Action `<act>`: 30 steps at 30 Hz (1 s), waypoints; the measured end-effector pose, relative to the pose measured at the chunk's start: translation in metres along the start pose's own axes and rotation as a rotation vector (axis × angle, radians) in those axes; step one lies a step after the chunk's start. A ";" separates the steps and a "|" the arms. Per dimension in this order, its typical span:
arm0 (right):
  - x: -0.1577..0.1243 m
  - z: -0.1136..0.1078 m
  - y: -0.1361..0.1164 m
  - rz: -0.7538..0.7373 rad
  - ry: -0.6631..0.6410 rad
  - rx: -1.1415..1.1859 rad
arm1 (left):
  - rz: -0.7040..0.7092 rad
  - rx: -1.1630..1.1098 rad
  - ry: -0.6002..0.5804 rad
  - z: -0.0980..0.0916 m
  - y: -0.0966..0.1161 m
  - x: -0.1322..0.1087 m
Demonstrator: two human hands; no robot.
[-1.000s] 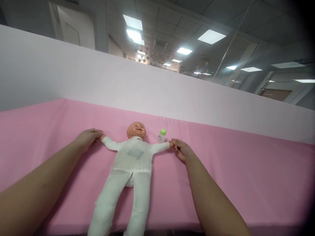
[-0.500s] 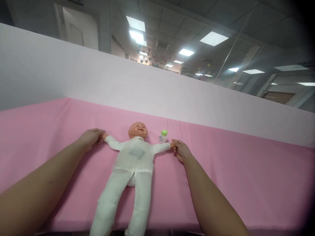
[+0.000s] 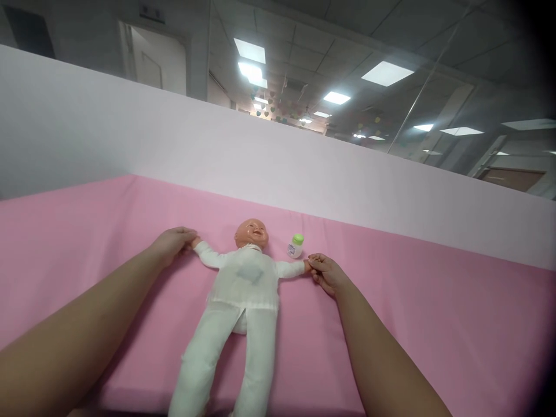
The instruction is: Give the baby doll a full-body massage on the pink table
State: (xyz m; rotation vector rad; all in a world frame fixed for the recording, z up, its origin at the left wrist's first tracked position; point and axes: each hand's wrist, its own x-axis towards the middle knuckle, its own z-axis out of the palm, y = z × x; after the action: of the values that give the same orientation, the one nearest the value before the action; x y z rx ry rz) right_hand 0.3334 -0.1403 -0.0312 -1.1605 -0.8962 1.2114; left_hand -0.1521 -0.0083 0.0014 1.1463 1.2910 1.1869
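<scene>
A baby doll [image 3: 243,289] in white clothes lies on its back on the pink sheet [image 3: 434,324], arms spread wide and legs toward me. My left hand [image 3: 172,243] is closed over the doll's hand at the left. My right hand [image 3: 325,271] pinches the doll's other hand at the right. A small white bottle with a green cap [image 3: 295,247] stands just behind the doll's arm, close to my right hand.
A pale partition wall [image 3: 278,162] runs along the far edge of the pink surface. Behind it are ceiling lights, a door at the upper left and glass panels at the right. The near edge of the pink surface lies by the doll's legs.
The view has shifted slightly, so doll and hands sit a little lower and further right. Both hands keep their hold on the doll's hands.
</scene>
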 end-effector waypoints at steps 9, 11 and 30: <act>0.001 0.005 0.005 -0.013 0.095 -0.114 | -0.007 0.001 0.034 0.006 0.003 -0.005; 0.003 0.004 0.006 -0.017 0.118 -0.107 | -0.022 -0.004 0.045 0.007 0.004 -0.005; 0.000 0.001 0.002 -0.026 0.031 -0.007 | 0.010 0.015 0.013 0.003 -0.001 -0.004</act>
State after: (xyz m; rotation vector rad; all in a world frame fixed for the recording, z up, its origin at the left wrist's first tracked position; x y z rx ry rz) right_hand 0.3322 -0.1406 -0.0328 -1.1675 -0.8904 1.1673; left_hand -0.1486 -0.0118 0.0007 1.1584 1.3074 1.1962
